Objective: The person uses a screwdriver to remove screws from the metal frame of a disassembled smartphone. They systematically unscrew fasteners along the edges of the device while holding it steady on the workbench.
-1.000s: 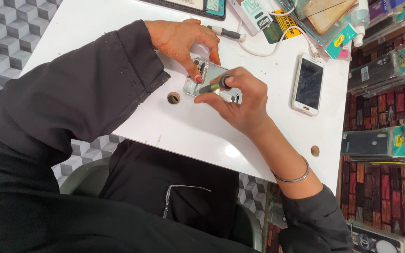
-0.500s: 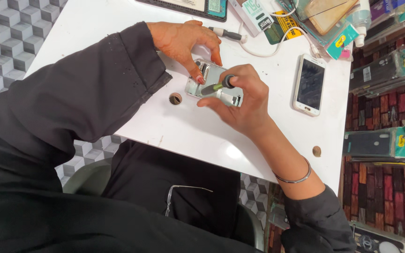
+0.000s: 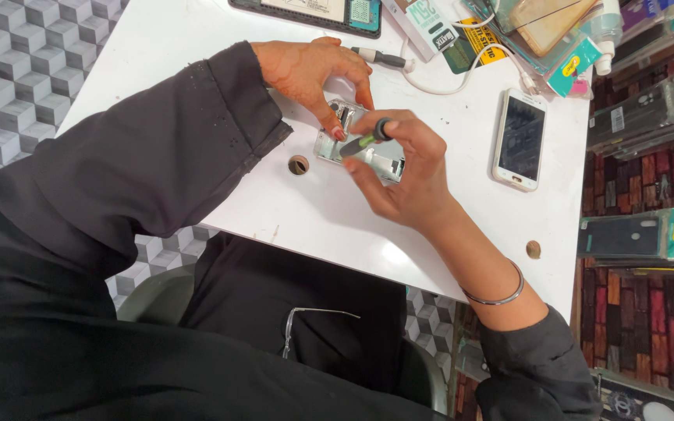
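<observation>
A small opened phone body (image 3: 368,160), silvery inside, lies on the white table (image 3: 329,226). My left hand (image 3: 313,74) presses down on its far end with the fingertips. My right hand (image 3: 403,168) holds a small screwdriver (image 3: 364,139) with a green and black handle, its tip pointing into the phone body. The right hand covers the near right part of the phone body.
A white smartphone (image 3: 519,139) lies screen-up to the right. Boxes, packets and a white cable (image 3: 462,74) crowd the table's far edge, with a dark tablet-like slab (image 3: 306,12). Round holes (image 3: 298,164) mark the tabletop. Phone cases hang at right (image 3: 641,234).
The right hand has tilted the screwdriver and shifted slightly over the phone body; the left hand keeps holding its far end.
</observation>
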